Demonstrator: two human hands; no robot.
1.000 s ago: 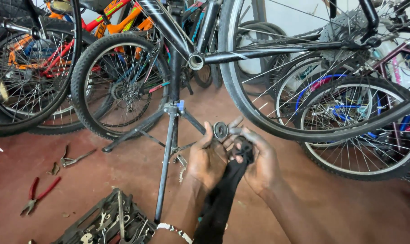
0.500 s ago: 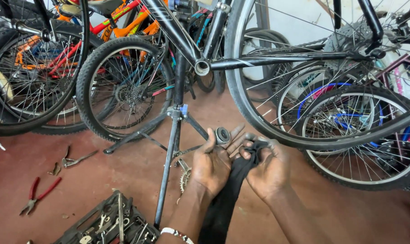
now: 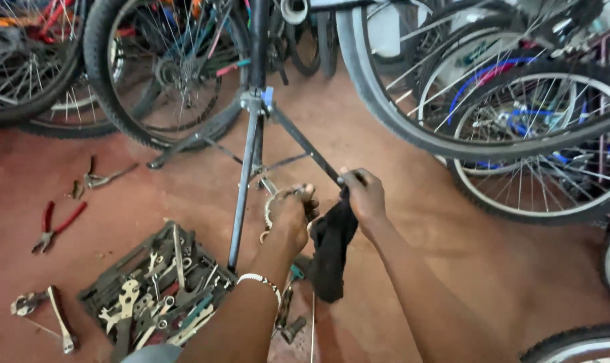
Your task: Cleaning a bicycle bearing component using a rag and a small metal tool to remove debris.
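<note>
- the left hand (image 3: 293, 214) is curled around a small round metal part (image 3: 278, 199), a ring-like piece with a toothed or chain-like rim; the fingers are closed about it, so most of the part is hidden and i cannot tell exactly what kind it is.
- the right hand (image 3: 364, 196) pinches the top of a black rag (image 3: 330, 250) between thumb and fingers; the fingers are shut on the cloth, and the rest of it hangs loose below, just right of the left hand.
- the two hands sit close together, the rag's upper edge brought right beside the metal part, which looks like a hold suited to wiping the piece while the other hand steadies it.
- both hands hover above the red floor (image 3: 453, 269), just in front of the legs of a repair stand (image 3: 251, 154), whose right leg passes behind the right hand's fingertips.
- a tray of tools (image 3: 158, 286) lies on the floor at near left, within easy reach of the left arm; spanners and flat wrenches are piled in it.
- red-handled pliers (image 3: 55, 225) and other loose tools lie farther left on the floor.
- bicycle wheels (image 3: 520, 128) crowd the far and right sides, well apart from the hands.
</note>
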